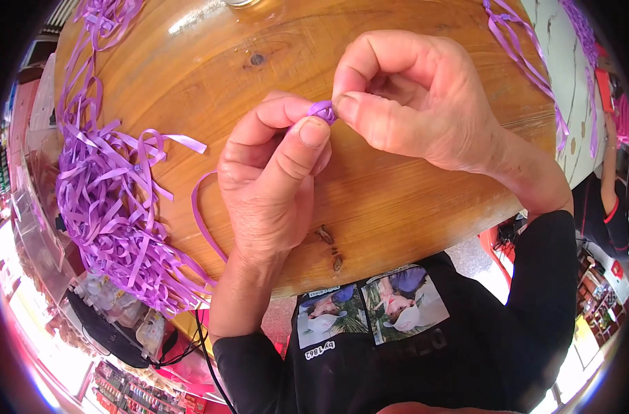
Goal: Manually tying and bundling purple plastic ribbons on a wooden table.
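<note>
A narrow purple ribbon [322,110], looped into a small knot, is pinched between both hands above the wooden table. My left hand [273,165] holds it between thumb and forefinger. The thumb and forefinger of my right hand [411,103] close on the knot's right side; the fingertips cover the ribbon's end there. A strand of purple ribbon [202,214] curves down behind my left wrist onto the table. Beside my left arm lies a big heap of purple ribbons [114,200], spilling over the table's left edge.
The round wooden table [383,214] has its near edge close to my body. More purple ribbons [518,48] lie at the far right, by a white marbled surface [576,131]. A black bag [107,331] sits at lower left, with a black cable [207,352]. Another person [601,214] is at right.
</note>
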Demonstrator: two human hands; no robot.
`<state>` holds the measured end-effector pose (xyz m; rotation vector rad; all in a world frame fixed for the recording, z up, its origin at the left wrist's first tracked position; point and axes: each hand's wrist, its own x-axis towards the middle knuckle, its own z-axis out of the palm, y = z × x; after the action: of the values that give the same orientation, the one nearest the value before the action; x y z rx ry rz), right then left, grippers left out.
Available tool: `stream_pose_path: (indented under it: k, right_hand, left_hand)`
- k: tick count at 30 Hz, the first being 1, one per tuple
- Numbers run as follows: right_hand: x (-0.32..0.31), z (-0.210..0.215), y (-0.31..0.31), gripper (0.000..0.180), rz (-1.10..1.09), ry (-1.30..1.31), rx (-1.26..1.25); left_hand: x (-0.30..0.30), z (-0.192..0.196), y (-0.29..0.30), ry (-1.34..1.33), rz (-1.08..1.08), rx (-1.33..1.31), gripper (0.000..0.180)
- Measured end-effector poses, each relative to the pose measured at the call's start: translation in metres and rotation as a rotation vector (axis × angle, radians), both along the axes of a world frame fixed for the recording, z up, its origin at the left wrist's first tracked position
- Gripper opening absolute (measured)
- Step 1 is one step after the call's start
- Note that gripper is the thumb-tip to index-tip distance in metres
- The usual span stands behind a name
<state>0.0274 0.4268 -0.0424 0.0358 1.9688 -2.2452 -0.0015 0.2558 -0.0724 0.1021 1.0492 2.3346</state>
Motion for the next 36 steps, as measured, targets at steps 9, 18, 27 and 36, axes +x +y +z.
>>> stream_pose_path:
  k: [9,18,27,36]
  right_hand:
    - [0.001,0.002,0.001,0.002,0.003,-0.057,-0.021]
    - [-0.001,0.0,0.002,0.005,0.032,-0.119,-0.155]
    - [-0.012,-0.01,0.008,0.017,-0.017,0.756,0.465]
    - [-0.008,-0.004,0.008,0.016,0.011,0.728,0.473]
  left_hand:
    - [-0.007,0.0,-0.002,0.381,-0.061,-0.225,0.012]
    - [-0.001,-0.002,0.0,-0.099,-0.1,0.105,0.012]
    - [-0.005,-0.003,-0.002,-0.156,-0.091,0.094,0.013]
    - [-0.004,-0.001,-0.003,-0.158,-0.081,0.079,0.013]
